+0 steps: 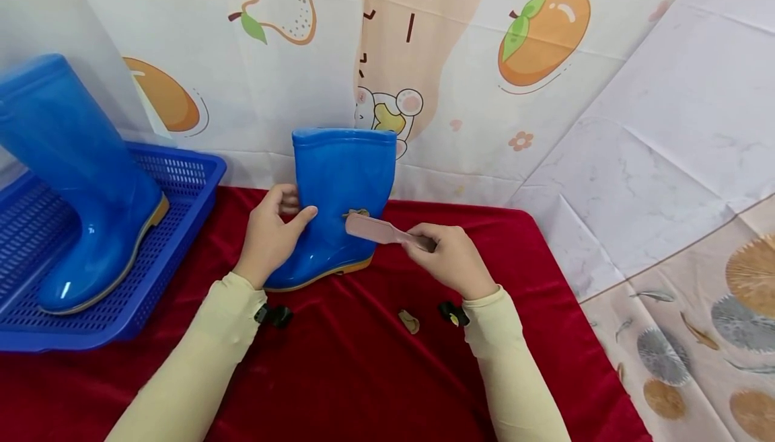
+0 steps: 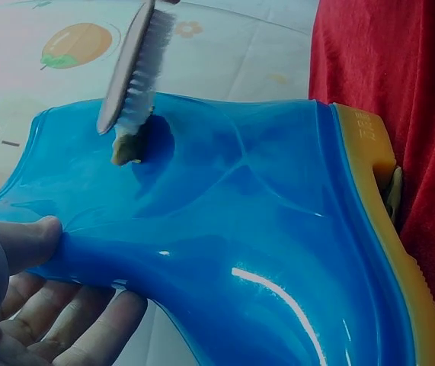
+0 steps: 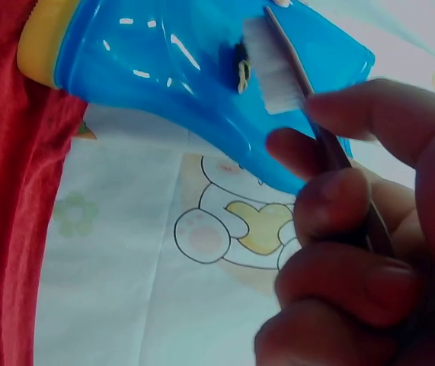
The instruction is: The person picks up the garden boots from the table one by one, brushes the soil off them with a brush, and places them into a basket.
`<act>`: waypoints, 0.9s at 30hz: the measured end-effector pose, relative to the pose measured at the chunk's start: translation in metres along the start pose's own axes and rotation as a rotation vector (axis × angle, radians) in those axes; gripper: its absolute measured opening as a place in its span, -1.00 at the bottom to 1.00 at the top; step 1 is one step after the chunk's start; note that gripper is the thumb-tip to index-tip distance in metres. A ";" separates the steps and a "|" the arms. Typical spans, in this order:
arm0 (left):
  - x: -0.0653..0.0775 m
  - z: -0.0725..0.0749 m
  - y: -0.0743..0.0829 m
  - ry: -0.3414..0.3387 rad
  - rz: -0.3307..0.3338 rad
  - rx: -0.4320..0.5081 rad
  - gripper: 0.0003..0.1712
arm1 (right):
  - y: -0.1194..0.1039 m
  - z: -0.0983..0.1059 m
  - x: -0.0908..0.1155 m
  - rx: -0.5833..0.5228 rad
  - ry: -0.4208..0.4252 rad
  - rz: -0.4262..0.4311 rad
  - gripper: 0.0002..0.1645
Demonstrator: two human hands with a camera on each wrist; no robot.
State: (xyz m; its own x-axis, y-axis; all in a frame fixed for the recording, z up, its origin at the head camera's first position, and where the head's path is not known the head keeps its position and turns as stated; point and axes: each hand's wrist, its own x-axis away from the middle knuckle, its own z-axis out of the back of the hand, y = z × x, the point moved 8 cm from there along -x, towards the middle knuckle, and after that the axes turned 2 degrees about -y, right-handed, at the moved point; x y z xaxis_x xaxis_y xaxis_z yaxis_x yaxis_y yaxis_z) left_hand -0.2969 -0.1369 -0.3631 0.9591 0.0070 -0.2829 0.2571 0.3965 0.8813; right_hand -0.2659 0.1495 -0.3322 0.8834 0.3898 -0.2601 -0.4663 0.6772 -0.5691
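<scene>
A blue rain boot (image 1: 345, 166) with a yellow sole stands upright on the red cloth, toe to the left. My left hand (image 1: 272, 232) grips the front of its shaft, thumb on the near side and fingers curled behind, as the left wrist view shows. In my right hand (image 1: 447, 253) is the handle of a pinkish-brown scrub brush (image 1: 371, 228) with white bristles. The bristles face the shaft, right at a small brown clump (image 2: 128, 149) on the boot's side. A similar brown-green bit (image 2: 394, 194) shows by the heel.
At the left a blue plastic basket (image 1: 208, 166) holds a second blue boot (image 1: 91, 159). A small brown piece (image 1: 408, 321) lies on the red cloth (image 1: 339, 375) between the forearms. Behind the boot hangs a white printed curtain (image 1: 472, 146). The table's right edge slopes away beyond my right arm.
</scene>
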 end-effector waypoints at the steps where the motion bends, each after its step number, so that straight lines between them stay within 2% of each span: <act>1: 0.000 0.000 0.000 0.000 0.000 0.000 -0.45 | 0.002 0.001 0.000 0.006 -0.012 -0.010 -0.92; 7: 0.001 0.000 0.000 -0.007 0.010 0.007 -0.45 | 0.009 0.003 0.002 0.023 -0.072 -0.060 -0.93; 11: 0.001 0.000 -0.001 -0.005 0.011 0.004 -0.45 | 0.011 0.007 0.004 0.005 -0.080 -0.069 -0.93; 16: 0.000 0.000 -0.001 0.000 0.006 -0.002 -0.46 | 0.011 0.014 0.005 -0.015 -0.040 -0.081 -0.93; 21: 0.000 0.000 -0.001 0.001 0.001 0.003 -0.45 | 0.014 0.019 0.004 0.011 0.021 -0.113 -0.90; 27: 0.001 0.000 0.000 0.000 0.000 0.006 -0.46 | 0.012 0.024 0.006 0.031 0.103 -0.090 -0.91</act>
State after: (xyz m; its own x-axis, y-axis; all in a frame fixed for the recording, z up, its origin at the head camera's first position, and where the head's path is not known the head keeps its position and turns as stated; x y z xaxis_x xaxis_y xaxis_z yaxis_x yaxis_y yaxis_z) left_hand -0.2961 -0.1373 -0.3635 0.9592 0.0075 -0.2826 0.2573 0.3914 0.8835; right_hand -0.2675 0.1748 -0.3217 0.9209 0.2615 -0.2890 -0.3850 0.7262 -0.5696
